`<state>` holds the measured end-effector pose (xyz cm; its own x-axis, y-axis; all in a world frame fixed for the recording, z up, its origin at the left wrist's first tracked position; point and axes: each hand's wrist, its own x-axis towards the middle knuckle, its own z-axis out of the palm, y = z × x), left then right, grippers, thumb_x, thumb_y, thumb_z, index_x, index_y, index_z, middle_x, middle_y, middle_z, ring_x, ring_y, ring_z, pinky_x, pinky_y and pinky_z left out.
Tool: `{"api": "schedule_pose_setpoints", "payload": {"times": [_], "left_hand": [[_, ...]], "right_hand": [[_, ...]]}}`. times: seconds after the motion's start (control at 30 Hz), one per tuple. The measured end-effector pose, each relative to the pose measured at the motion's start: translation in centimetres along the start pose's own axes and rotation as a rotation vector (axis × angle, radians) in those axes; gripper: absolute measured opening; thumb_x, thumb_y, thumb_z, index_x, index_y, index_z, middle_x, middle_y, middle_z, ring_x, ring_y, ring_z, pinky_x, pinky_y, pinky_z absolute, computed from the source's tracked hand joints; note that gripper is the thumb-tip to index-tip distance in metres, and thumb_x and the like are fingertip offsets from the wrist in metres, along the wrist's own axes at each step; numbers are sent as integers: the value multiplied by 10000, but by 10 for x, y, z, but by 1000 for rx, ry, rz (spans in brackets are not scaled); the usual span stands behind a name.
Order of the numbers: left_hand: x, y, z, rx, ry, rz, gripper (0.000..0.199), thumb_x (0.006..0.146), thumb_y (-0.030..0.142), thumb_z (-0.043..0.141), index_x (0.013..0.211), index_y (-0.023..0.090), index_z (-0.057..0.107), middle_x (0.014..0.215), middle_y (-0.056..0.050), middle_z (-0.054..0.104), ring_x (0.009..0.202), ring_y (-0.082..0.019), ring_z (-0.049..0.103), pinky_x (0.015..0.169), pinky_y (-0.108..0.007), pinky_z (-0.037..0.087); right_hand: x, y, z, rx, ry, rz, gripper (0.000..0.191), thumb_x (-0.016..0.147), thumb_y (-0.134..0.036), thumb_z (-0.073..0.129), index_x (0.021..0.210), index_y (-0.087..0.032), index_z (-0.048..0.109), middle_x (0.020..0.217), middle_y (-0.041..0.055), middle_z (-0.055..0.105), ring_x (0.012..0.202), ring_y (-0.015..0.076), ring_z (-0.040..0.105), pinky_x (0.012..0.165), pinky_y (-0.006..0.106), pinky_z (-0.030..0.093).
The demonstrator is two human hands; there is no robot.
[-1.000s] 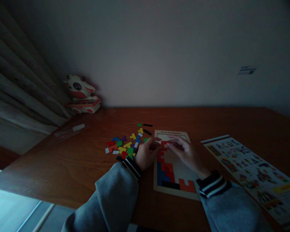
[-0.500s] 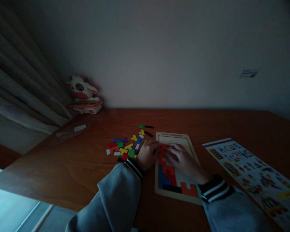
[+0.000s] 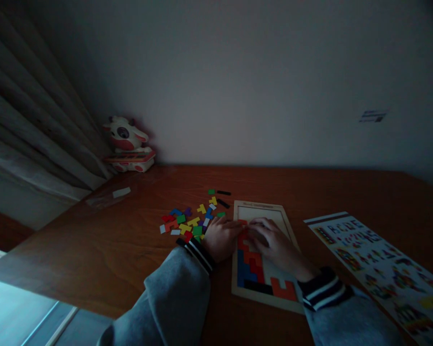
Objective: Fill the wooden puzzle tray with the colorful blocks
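Observation:
A wooden puzzle tray point(image 3: 267, 302) lies on the table, its left side and bottom filled with red, orange, blue and black block pieces. At the tray's upper left, my left hand point(image 3: 222, 239) reaches over the rim, its fingertips closed against an orange-red puzzle piece point(image 3: 242, 223). From the other side, my right hand point(image 3: 276, 244) leans over the tray with thumb and fingers pinched at the same piece. The fingers partly cover it. An orange U-shaped piece point(image 3: 284, 289) sits in the tray's lower right corner.
Loose coloured pieces point(image 3: 185, 228) are scattered left of the tray. A printed pattern sheet point(image 3: 375, 262) lies to the right. A cow-shaped toy keyboard point(image 3: 130, 146) stands at the back left by the curtain point(image 3: 32, 110). A clear plastic wrapper point(image 3: 104, 202) lies near it.
The view has shifted slightly, so everything sits a little lower. My left fingers look a bit straighter over the tray's edge; both hands stay at the orange-red piece.

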<state>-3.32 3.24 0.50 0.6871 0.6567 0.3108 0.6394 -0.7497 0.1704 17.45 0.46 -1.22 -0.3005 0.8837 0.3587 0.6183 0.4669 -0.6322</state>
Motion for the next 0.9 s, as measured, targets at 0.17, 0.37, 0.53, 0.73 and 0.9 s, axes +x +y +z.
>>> {"api": "schedule_pose_setpoints", "payload": {"times": [0.17, 0.37, 0.53, 0.73, 0.9], "left_hand": [[-2, 0, -4, 19, 12, 44, 257, 896, 158, 558, 1090, 243, 705, 1079, -61, 730, 974, -229, 619, 872, -356, 492], [-2, -1, -2, 37, 23, 60, 200, 894, 164, 562, 998, 224, 721, 979, -67, 736, 898, -217, 623, 824, -338, 481], [-3, -1, -2, 83, 9, 58, 157, 886, 161, 567, 907, 208, 715, 898, -58, 730, 877, -214, 626, 799, -335, 463], [-3, 3, -3, 106, 7, 56, 109, 869, 188, 587, 897, 188, 693, 899, -53, 732, 872, -235, 627, 775, -356, 473], [-5, 2, -16, 76, 90, -13, 248, 856, 145, 559, 1069, 190, 680, 1015, -62, 735, 921, -247, 627, 807, -375, 498]], "right_hand": [[-1, -1, -2, -12, -37, -2, 242, 896, -310, 613, 1118, -276, 703, 1157, 85, 623, 1101, 253, 588, 982, 454, 497], [-1, 4, -1, -14, -46, 11, 277, 868, -388, 661, 1121, -286, 708, 1160, 82, 626, 1103, 259, 583, 980, 461, 493], [-1, 6, 1, -2, -38, 28, 274, 868, -421, 652, 1100, -288, 714, 1164, 83, 631, 1098, 265, 592, 975, 465, 498], [0, 9, 2, 17, -37, 57, 304, 842, -437, 672, 1098, -274, 689, 1175, 88, 631, 1110, 283, 593, 984, 482, 499], [-3, 12, 3, 44, -38, 69, 257, 891, -451, 603, 1091, -306, 675, 1162, 81, 626, 1117, 279, 592, 987, 449, 500]]}}
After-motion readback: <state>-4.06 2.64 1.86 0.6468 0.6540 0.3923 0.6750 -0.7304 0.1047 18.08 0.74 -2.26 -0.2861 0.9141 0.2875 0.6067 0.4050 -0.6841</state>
